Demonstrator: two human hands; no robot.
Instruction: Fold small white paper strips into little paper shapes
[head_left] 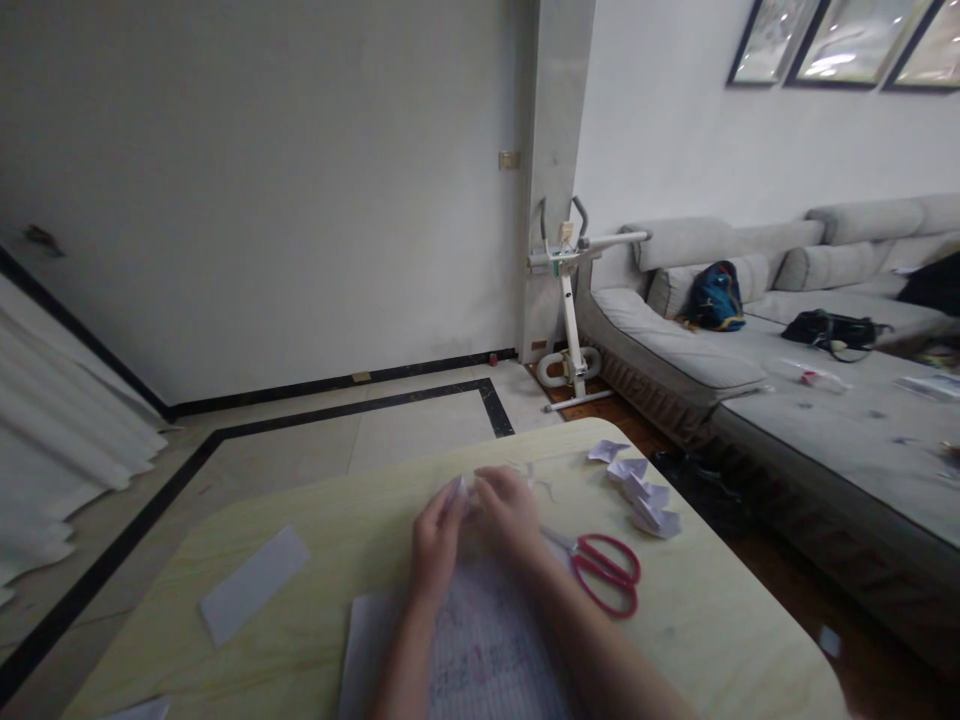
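Both hands meet over the middle of the table, around a small piece of folded white paper [459, 488]. My left hand [436, 530] pinches its left side, and my right hand [510, 508] closes on it from the right, fingers slightly blurred. Most of the paper is hidden by the fingers. Beneath my forearms lies a sheet of lined paper with writing [487, 640]. Just right of my right hand rest scissors with red handles [606, 574], their blades partly behind the wrist. Several folded white paper pieces [636, 485] sit in a row near the table's right edge.
A white paper strip [255, 584] lies on the left of the pale wooden table [337, 525]. Thin paper scraps [546, 484] are beyond my right hand. Past the table stand an exercise machine [571, 310] and a grey sofa [675, 350] with bags on it.
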